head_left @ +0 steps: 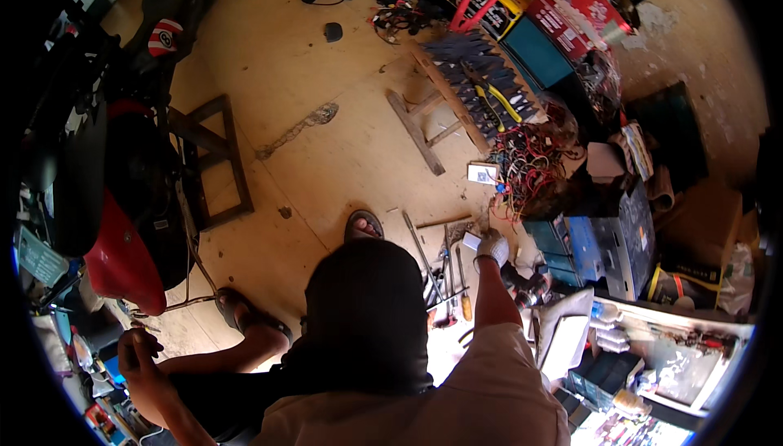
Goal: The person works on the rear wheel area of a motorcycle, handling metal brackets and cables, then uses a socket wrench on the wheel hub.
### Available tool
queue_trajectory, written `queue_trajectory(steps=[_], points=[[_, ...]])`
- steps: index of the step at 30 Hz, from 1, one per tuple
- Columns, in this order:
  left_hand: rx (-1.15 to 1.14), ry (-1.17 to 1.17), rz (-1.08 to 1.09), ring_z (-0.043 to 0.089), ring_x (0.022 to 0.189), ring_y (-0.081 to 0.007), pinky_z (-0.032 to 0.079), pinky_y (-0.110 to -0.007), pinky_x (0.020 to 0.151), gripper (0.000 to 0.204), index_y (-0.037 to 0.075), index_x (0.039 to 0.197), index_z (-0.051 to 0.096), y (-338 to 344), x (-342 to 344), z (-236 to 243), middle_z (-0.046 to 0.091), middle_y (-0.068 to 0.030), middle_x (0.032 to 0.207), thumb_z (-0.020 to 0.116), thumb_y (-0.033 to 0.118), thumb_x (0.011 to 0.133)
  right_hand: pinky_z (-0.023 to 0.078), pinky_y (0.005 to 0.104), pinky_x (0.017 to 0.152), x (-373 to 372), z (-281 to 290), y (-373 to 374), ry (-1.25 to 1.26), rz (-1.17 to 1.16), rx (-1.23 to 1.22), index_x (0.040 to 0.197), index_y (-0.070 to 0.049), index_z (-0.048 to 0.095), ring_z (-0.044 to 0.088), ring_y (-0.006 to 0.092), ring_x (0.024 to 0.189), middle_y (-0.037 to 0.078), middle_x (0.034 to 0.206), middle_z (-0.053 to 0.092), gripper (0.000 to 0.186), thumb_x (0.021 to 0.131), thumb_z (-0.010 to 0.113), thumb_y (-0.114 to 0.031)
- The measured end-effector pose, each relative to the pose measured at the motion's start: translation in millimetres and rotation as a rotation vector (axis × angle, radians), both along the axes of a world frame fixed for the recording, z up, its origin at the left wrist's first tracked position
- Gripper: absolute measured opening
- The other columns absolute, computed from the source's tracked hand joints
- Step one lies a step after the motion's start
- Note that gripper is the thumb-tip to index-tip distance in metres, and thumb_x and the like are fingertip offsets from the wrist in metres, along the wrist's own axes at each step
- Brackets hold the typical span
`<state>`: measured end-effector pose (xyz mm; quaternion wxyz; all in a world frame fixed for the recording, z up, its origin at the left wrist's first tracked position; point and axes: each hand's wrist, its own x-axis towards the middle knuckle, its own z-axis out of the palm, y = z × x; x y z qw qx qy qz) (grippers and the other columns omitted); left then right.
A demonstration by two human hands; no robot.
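Note:
My right hand [493, 248], in a pale glove, reaches down to the floor on the right. Its fingers are closed at a small white rectangular box [471, 240]. Beside it lie several long metal tools, among them a thin rod [422, 252] and a screwdriver with an orange-yellow handle [466, 307]. Out at the lower left, my bare left hand [140, 358] is near the parked motorcycle's red bodywork [122, 258]. Its fingers are curled in; whatever they might hold is hidden.
A low wooden stand [453, 99] bears rows of dark tools and yellow-handled pliers [499, 103]. Tangled wires [526, 164] spill beside a small white card [483, 173]. Blue-black boxes [608, 250] are stacked at right. A wooden frame [236, 160] stands next to the motorcycle.

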<state>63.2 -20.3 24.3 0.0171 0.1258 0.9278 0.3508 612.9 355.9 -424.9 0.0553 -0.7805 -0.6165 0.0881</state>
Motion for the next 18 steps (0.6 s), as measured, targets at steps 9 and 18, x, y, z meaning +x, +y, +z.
queue_trajectory(steps=[9,18], points=[[-0.186,-0.045,-0.174,0.063,0.07,-0.012,0.048,-0.026,0.066,0.016,0.007,0.089,0.069,42,8,-8,0.067,-0.0017,0.08,0.07,0.02,0.098,0.06,0.0519,0.08,-14,-19,23,-0.148,0.072,-0.136,0.1,-0.012,0.081,0.075,0.0409,0.089,0.021,0.096,0.077,0.022,0.09,0.067,-0.025],[0.062,-0.019,-0.638,0.069,0.069,-0.0234,0.053,-0.033,0.065,0.004,0.0,0.087,0.072,70,14,-48,0.071,-0.013,0.078,0.072,0.002,0.084,0.061,0.0494,0.079,24,-31,21,-0.034,-0.122,-0.212,0.095,-0.009,0.081,0.077,0.0391,0.088,0.021,0.094,0.078,0.032,0.083,0.081,-0.038]])
